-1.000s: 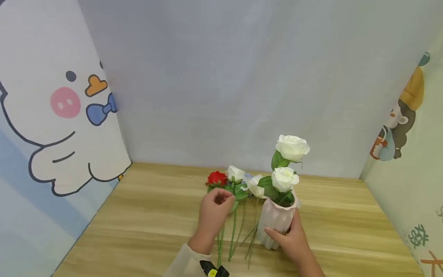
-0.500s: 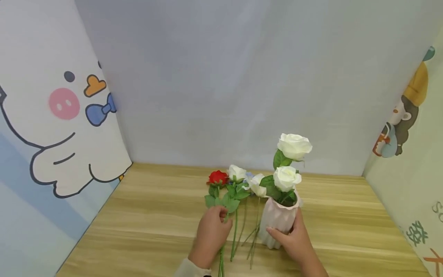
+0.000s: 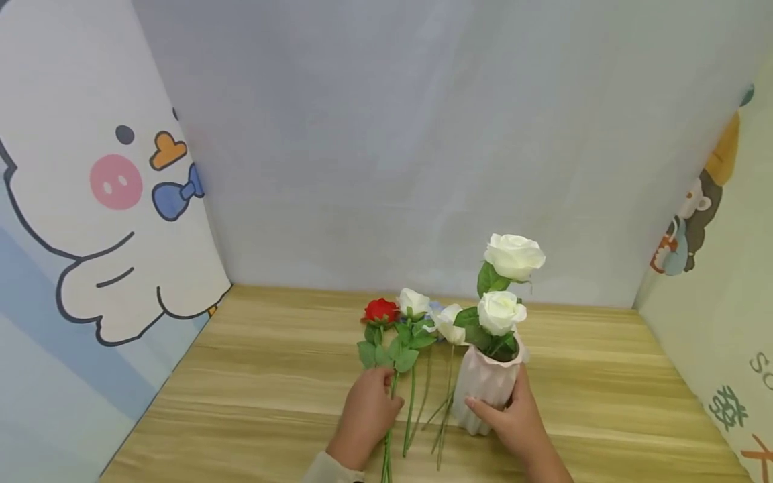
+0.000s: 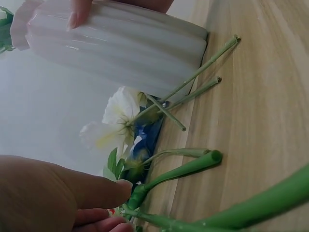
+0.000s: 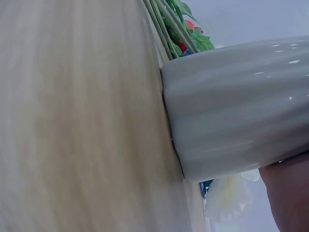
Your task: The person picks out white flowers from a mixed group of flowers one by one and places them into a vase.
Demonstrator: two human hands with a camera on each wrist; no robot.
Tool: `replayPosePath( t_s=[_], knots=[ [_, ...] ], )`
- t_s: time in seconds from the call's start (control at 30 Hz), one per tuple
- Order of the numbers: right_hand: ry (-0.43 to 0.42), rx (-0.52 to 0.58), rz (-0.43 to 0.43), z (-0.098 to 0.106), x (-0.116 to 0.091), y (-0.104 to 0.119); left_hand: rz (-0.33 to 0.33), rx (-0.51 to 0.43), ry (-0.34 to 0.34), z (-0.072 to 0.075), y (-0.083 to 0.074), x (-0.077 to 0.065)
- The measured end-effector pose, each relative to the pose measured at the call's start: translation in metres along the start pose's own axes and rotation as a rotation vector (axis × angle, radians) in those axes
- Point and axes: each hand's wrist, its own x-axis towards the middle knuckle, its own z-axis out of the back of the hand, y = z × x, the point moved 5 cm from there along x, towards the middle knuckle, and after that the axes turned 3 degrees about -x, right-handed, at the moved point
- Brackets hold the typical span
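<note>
Beside green stems (image 3: 388,451): left hand (image 3: 365,412), thumb and fingers apart | right hand (image 3: 517,419) grips vase (image 3: 482,384) | tabletop (image 3: 260,376) wide leftward, back edge (image 3: 296,290) beyond vase

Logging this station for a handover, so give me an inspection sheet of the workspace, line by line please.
Surface: wood-grain table.
Job's things: pale pink vase standing on the table, two white roses inside; red rose, another white rose, white flower and partly hidden blue petals outside it.
Clutter: nothing seen.
Hands: right hand grips the vase; left hand at the green stems, grip unclear.
Cables: nothing seen.
Surroundings: gray backdrop behind, cartoon-printed panels either side.
</note>
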Motion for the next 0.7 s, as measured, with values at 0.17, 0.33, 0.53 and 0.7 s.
replayPosePath(
  t_s=[0.17, 0.33, 0.53, 0.7],
  knots=[
    [-0.017, -0.018, -0.021, 0.001, -0.001, -0.001, 0.026, -0.045, 0.039, -0.006, 0.005, 0.002],
    [-0.019, -0.012, -0.021, 0.000, -0.001, 0.000, 0.038, -0.077, 0.019, -0.010, 0.008, 0.002],
    [-0.020, -0.007, -0.013, -0.001, -0.001, 0.001, 0.081, -0.231, 0.013, -0.010, 0.013, 0.003],
    [-0.025, 0.005, -0.002, -0.001, 0.000, 0.002, 0.134, -0.496, 0.091, -0.015, 0.018, 0.006]
  ],
)
